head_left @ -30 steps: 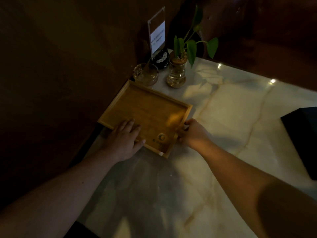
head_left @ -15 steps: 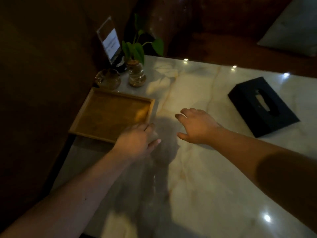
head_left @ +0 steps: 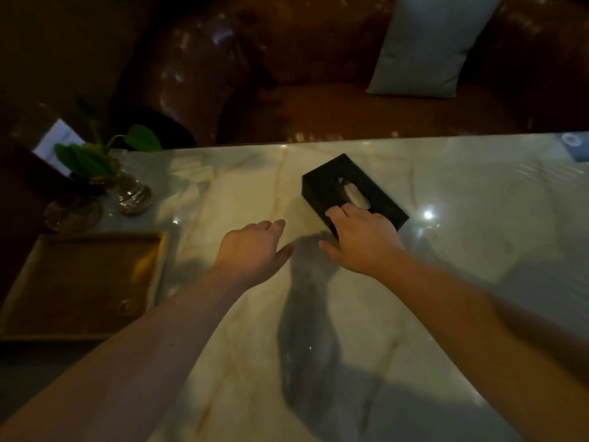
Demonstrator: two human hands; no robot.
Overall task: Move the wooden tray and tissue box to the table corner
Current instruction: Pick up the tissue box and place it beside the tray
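Dim light covers the marble table, with a brown leather sofa and a pale cushion behind it. My right hand rests on the near corner of the black tissue box, fingers over its top and thumb spread on the marble; a closed grasp is not confirmed. My left hand hovers open and empty, just left of the tissue box and apart from it. The wooden tray lies well left of the tissue box at the table edge. Beyond the tray stand a glass ashtray, a plant in a glass vase and an acrylic sign holder.
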